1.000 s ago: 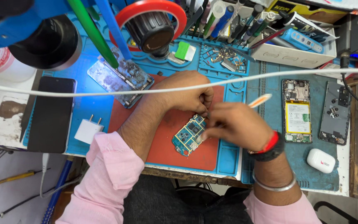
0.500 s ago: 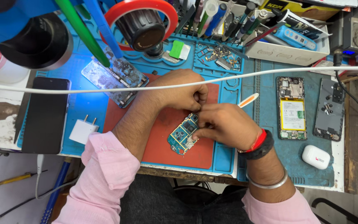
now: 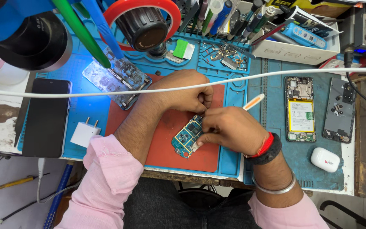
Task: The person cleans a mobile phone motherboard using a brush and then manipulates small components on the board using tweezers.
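Observation:
A small blue-green circuit board (image 3: 186, 138) lies tilted on the red pad (image 3: 170, 140) of a blue work mat (image 3: 229, 159). My left hand (image 3: 183, 91) is closed at the board's far end, fingertips pinched there. My right hand (image 3: 229, 129) grips the board's near right edge and holds a thin tool with a white and orange tip (image 3: 254, 101) that sticks out to the upper right. What the fingertips pinch is hidden between the two hands.
An opened phone (image 3: 300, 109) and its back frame (image 3: 339, 111) lie at right, with a white earbud case (image 3: 325, 159). A black phone (image 3: 46, 116), white charger (image 3: 85, 132), metal plate (image 3: 116, 80), microscope lens (image 3: 142, 27), tool tray (image 3: 295, 48) and white cable (image 3: 85, 92) surround the pad.
The view has shifted slightly. Both hands stay on the circuit board, and the right hand has turned a little with the tool tip pointing more to the right.

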